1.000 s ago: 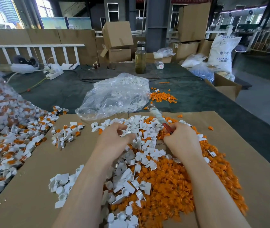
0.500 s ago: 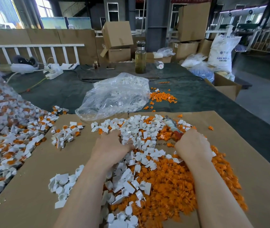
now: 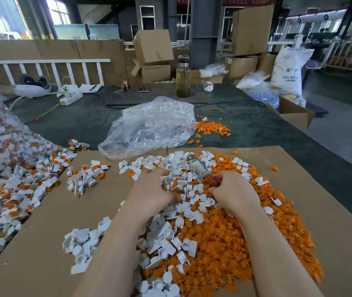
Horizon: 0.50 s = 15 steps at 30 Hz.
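The right hand (image 3: pixel 236 192) lay on the mixed heap near the middle of the cardboard sheet (image 3: pixel 42 243), its grip closed round the red handle of a slim tool (image 3: pixel 197 167). The tool's pale shaft slanted up and away toward the far edge of the sheet, lying over the white pieces (image 3: pixel 183 202). The left hand (image 3: pixel 150 189) rested just beside it, to the left, with its fingers bent down into the same white pieces and its thumb tucked under. I could not tell whether that grip had closed on a piece or only pressed among them.

The white pieces spread from the far edge of the sheet down between the two forearms. The orange pieces (image 3: pixel 224 249) filled the right and near part of the heap, touching and mixing with the white ones. A small cluster of white caps (image 3: pixel 80 247) sat apart toward the near left of the sheet, and a little group of white-and-orange pieces (image 3: pixel 85 176) sat near its far left corner.

Beyond the sheet's far edge, on the dark tabletop (image 3: pixel 74 125), a clear plastic bag (image 3: pixel 149 129) slumped, with white parts inside. A loose scatter of orange bits (image 3: pixel 211 127) lay just to its right. A large drift of joined white-and-orange pieces (image 3: pixel 5 189) covered the left edge of the tabletop. A glass bottle (image 3: pixel 183 77) stood upright near the far edge.
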Motion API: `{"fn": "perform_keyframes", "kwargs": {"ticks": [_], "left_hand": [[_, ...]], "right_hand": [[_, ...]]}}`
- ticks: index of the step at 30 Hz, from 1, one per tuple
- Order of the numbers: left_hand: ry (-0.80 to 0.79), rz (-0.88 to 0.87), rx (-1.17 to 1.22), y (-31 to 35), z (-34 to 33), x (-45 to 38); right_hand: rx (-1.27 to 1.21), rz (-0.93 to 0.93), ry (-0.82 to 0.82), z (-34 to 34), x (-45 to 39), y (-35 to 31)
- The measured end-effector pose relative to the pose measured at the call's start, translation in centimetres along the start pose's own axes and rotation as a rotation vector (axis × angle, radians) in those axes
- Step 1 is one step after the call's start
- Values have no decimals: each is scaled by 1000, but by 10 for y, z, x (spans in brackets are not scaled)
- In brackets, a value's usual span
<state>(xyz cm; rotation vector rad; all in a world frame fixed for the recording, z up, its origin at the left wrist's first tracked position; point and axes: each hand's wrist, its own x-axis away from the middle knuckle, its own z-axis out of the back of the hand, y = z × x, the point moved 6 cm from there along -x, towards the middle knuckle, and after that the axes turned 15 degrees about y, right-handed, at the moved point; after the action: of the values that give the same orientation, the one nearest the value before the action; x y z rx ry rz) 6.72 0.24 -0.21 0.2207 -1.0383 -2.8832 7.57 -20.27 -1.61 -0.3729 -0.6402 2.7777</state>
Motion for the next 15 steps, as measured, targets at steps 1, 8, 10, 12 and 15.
{"fn": "perform_keyframes", "kwargs": {"ticks": [1, 8, 10, 12, 15], "left_hand": [[-3, -3, 1, 0, 1, 0], [42, -35, 3, 3, 2, 0], [103, -69, -48, 6, 2, 1], [151, -90, -111, 9, 1, 1], [202, -92, -130, 11, 0, 1]], "right_hand": [[-1, 6, 1, -1, 0, -1], [10, 16, 17, -2, 0, 0], [23, 25, 28, -2, 0, 0], [27, 22, 26, -1, 1, -1], [-1, 20, 44, 0, 1, -2]]}}
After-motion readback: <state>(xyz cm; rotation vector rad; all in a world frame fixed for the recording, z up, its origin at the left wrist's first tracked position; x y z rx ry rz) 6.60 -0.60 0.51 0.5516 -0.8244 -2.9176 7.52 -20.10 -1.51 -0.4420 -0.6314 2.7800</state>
